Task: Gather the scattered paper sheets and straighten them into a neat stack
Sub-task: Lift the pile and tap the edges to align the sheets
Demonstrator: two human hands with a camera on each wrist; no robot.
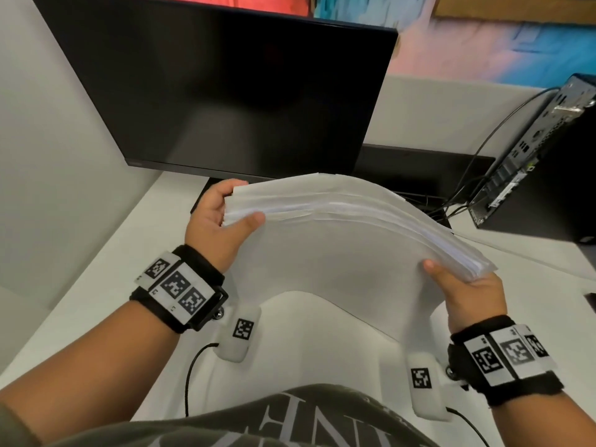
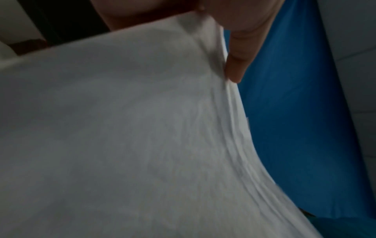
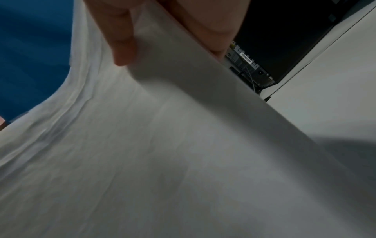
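Note:
A thick stack of white paper sheets (image 1: 338, 240) is held up on edge above the white desk (image 1: 129, 246), bowed upward in an arch. My left hand (image 1: 222, 214) grips its left end, thumb on the near face and fingers behind. My right hand (image 1: 464, 291) grips the right end the same way. The top edges of the sheets lie close together but slightly stepped. In the left wrist view the paper stack (image 2: 132, 145) fills the frame, with a finger at its edge. In the right wrist view the paper stack (image 3: 162, 161) lies under my thumb.
A dark monitor (image 1: 225, 91) stands just behind the stack. A black computer tower (image 1: 532, 162) with cables stands at the right. A grey partition wall (image 1: 48, 156) closes the left side. A small dark object (image 1: 590, 300) lies at the right edge of the desk.

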